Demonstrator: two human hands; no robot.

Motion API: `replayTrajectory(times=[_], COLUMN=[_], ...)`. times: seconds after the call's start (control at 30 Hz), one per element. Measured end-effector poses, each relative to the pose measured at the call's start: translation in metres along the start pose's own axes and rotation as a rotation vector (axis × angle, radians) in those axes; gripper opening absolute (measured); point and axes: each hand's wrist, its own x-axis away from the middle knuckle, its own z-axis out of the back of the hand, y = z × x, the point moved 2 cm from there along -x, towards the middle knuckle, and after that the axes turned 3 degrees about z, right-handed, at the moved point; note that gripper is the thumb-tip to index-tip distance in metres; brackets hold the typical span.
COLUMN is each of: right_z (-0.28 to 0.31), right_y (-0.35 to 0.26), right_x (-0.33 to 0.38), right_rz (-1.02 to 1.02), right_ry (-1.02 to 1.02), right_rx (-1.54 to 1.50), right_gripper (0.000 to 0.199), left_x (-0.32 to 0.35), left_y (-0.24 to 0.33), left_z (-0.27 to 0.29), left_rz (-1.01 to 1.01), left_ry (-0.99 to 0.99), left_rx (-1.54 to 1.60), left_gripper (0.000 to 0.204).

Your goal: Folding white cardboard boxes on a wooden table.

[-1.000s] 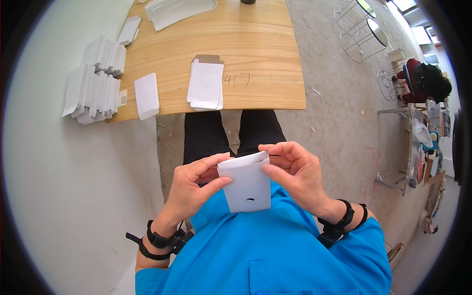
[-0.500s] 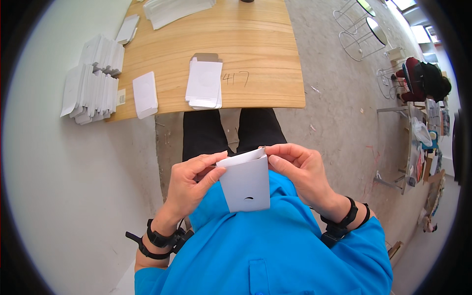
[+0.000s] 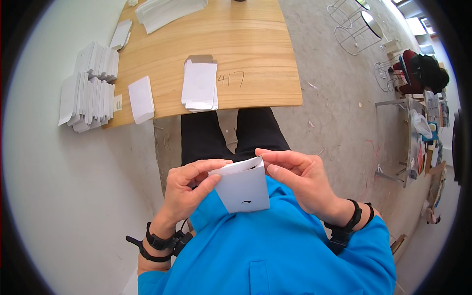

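Note:
A small white cardboard box rests upright against my blue shirt, above my lap. Its top end gapes a little, and a small dark curved cutout shows low on the side toward me. My left hand pinches the box's upper left corner between thumb and fingers. At the upper right corner, my right hand has its index fingertip on the top edge, with the thumb close to the side. The inside of the box is mostly hidden.
On the wooden table lie a stack of flat white box blanks and a single white box. Several folded boxes stand along the left wall. At the far right a person bends beside a cluttered metal table.
The box and both hands have shifted slightly left and down in the picture. My right index finger is a little straighter along the top edge. The view has turned slightly.

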Motion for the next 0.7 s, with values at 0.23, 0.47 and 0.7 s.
replayTrajectory(times=[0.23, 0.47, 0.7], right_z=[0.000, -0.007, -0.001], right_y=[0.007, 0.005, 0.012], right_x=[-0.001, -0.004, -0.010], right_rz=[0.247, 0.551, 0.306], right_ry=[0.052, 0.131, 0.125], right_rx=[0.329, 0.809, 0.423], right_gripper=[0.026, 0.018, 0.022], left_x=[-0.006, -0.004, -0.003], left_y=[0.002, 0.005, 0.004], left_z=[-0.005, -0.008, -0.006], left_rz=[-0.182, -0.192, -0.186], left_ry=[0.046, 0.088, 0.091], left_rx=[-0.233, -0.355, -0.325], left_gripper=[0.027, 0.027, 0.028])
